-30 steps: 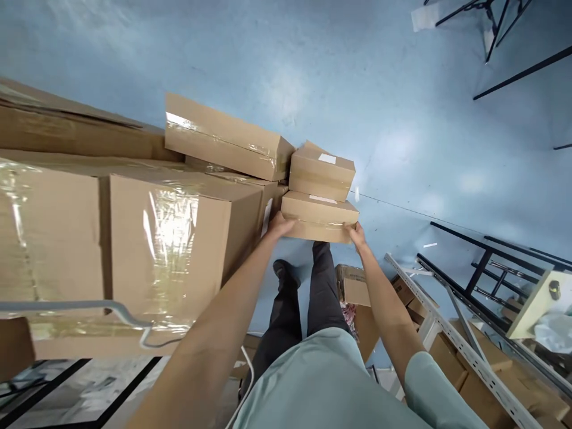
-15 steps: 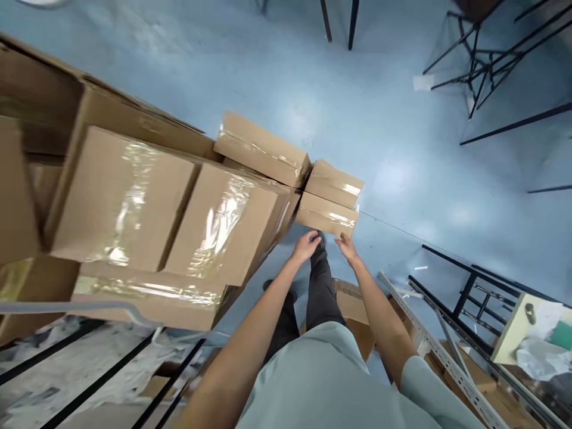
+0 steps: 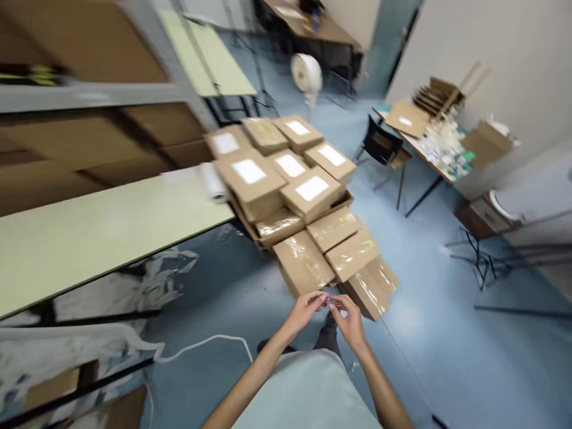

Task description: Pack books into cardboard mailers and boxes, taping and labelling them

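My left hand [image 3: 307, 310] and my right hand [image 3: 348, 322] meet in front of me, fingertips pinched close together. Between them is a small, thin, shiny strip [image 3: 329, 301], too blurred to name for certain. Just beyond my hands stand taped cardboard boxes: one [image 3: 304, 262] past the left hand, another [image 3: 364, 295] past the right. Neither hand visibly grips a box. Farther off, several boxes with white labels [image 3: 313, 188] are piled in a large open carton [image 3: 243, 205].
A long pale table [image 3: 107, 229] runs along the left, with a white roll [image 3: 213, 182] at its end. Shelving [image 3: 89, 95] holds large cartons behind it. A white cable [image 3: 210, 339] crosses the floor. At right are a chair [image 3: 379, 140] and a cluttered table [image 3: 420, 140].
My view has swung up and to the left, bringing the labelled boxes and tables into sight. My hands, apart before near the small boxes, have come together at the fingertips.
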